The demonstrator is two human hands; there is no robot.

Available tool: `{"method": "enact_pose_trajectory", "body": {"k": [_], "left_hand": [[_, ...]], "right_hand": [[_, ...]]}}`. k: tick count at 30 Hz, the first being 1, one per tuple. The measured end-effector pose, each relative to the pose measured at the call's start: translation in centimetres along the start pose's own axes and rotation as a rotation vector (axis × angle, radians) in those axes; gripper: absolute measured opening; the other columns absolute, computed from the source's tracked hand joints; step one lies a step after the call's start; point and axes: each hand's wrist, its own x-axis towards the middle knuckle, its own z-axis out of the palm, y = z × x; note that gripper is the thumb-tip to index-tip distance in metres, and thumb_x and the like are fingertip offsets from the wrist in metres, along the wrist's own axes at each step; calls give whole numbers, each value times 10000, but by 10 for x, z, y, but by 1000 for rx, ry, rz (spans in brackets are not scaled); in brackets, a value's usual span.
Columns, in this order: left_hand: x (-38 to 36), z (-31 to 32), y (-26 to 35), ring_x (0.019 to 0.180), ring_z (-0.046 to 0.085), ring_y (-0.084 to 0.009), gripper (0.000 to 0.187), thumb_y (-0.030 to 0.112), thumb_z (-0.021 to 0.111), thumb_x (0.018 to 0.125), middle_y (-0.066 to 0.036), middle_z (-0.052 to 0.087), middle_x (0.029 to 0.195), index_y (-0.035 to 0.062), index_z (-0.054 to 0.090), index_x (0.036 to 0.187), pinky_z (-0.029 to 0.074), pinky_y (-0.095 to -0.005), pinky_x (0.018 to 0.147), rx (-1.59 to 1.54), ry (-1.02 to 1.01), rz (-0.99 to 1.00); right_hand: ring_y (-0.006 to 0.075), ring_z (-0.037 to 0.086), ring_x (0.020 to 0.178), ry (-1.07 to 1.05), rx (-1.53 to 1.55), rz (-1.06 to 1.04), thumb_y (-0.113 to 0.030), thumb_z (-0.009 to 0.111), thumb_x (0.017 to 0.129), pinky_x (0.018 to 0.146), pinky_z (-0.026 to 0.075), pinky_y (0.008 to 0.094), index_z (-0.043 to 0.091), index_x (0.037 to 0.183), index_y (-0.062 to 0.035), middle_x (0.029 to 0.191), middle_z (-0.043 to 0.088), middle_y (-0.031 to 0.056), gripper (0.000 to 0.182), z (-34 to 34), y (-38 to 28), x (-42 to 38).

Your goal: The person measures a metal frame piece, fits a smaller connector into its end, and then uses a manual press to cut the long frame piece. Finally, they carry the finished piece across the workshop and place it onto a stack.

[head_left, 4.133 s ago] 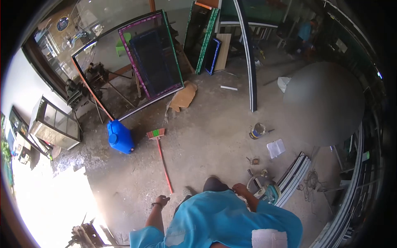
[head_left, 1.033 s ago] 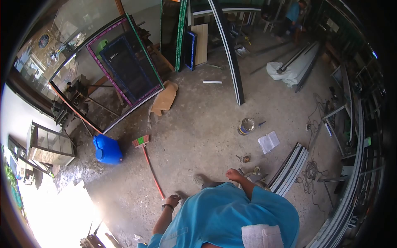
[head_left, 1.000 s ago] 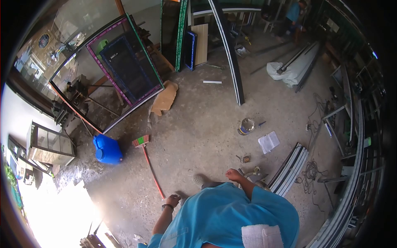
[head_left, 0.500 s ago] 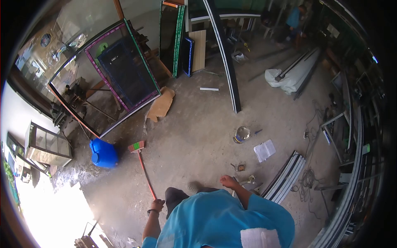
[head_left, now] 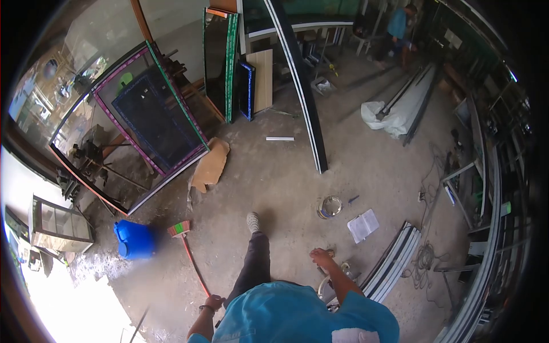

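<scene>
My left hand (head_left: 214, 302), with a dark band at the wrist, is closed around the upper end of the red handle of a broom (head_left: 194, 264). The broom's red and green bristle head (head_left: 179, 228) rests on the concrete floor to the front left. Nothing shows in my right hand (head_left: 322, 258), which hangs in front of my body with its fingers loosely apart. Just past that hand a small object (head_left: 331, 252) on the floor is partly hidden. Below my right forearm is a round machine (head_left: 327, 290), also partly covered.
A blue jug (head_left: 135, 240) stands left of the broom. Ahead lie cardboard (head_left: 210, 164), a round can (head_left: 330, 207), an open notebook (head_left: 363, 226) and a long dark frame bar (head_left: 303, 97). Metal profiles (head_left: 392, 263) and cables (head_left: 423, 260) lie right. Another person (head_left: 397, 31) is far back.
One leg has stepped forward, and the whole view has shifted. The broom stays in my left hand. My right hand's fingers have loosened from a more curled shape.
</scene>
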Motion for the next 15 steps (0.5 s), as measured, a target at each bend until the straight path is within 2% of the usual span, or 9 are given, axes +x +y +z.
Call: {"method": "enact_pose_trajectory", "body": {"k": [1,4,5,6,8,9,10,13,15], "left_hand": [[0,-26,30,1016,690,-270,597,567,667,827,-155,691,1185,74,702,1162,541,-400,907,-159,14,-186],[64,-75,52,974,705,-263,585,548,700,806,-160,695,1174,80,707,1157,555,-395,884,-215,95,-134],[80,-98,64,1046,687,-280,600,556,708,795,-155,688,1203,82,706,1164,541,-392,921,-334,92,-191],[101,-123,80,1061,680,-295,598,528,727,793,-163,699,1172,68,693,1174,534,-395,930,-273,131,-135],[130,-179,121,929,713,-276,565,478,749,793,-162,731,1039,60,685,1167,565,-392,850,-388,212,-140],[140,-207,146,789,718,-238,526,429,762,797,-149,740,893,57,679,1159,581,-377,743,-497,223,-164],[155,-232,169,724,711,-213,513,421,754,803,-137,737,832,58,678,1157,577,-359,676,-586,234,-144],[190,-306,233,757,716,-219,528,419,743,810,-143,737,849,39,667,1168,573,-364,708,-564,270,-53],[205,-345,271,777,718,-221,530,416,735,817,-145,738,865,28,662,1170,571,-362,730,-455,325,5]], "right_hand": [[138,639,730,25,13,-37,-286,713,883,572,504,303,648,1132,-80,929,683,37,329,-7,-18,25],[138,641,752,98,11,-218,-259,700,895,619,513,310,633,1132,-75,937,685,38,307,-34,-105,96],[190,662,857,185,-25,-239,-263,732,870,795,523,321,637,1062,-24,925,710,87,321,-39,-132,127],[183,657,837,169,-19,-249,-259,726,876,770,524,320,628,1085,-32,940,704,77,323,-43,-161,158],[169,645,797,131,-35,-261,-249,715,889,718,526,317,609,1132,-49,971,693,57,333,-67,-224,201],[171,644,807,160,-124,-307,-250,720,886,728,527,320,607,1128,-47,965,690,59,335,-81,-258,212],[173,642,816,190,-210,-355,-250,725,884,737,529,323,606,1124,-44,960,687,61,337,-94,-314,208],[175,634,840,319,-305,-587,-264,737,879,764,532,333,584,1133,-42,933,662,69,371,-126,-412,251],[185,637,832,325,-111,-596,-261,735,883,762,538,334,542,1211,-35,975,647,98,443,-145,-472,264]]}}
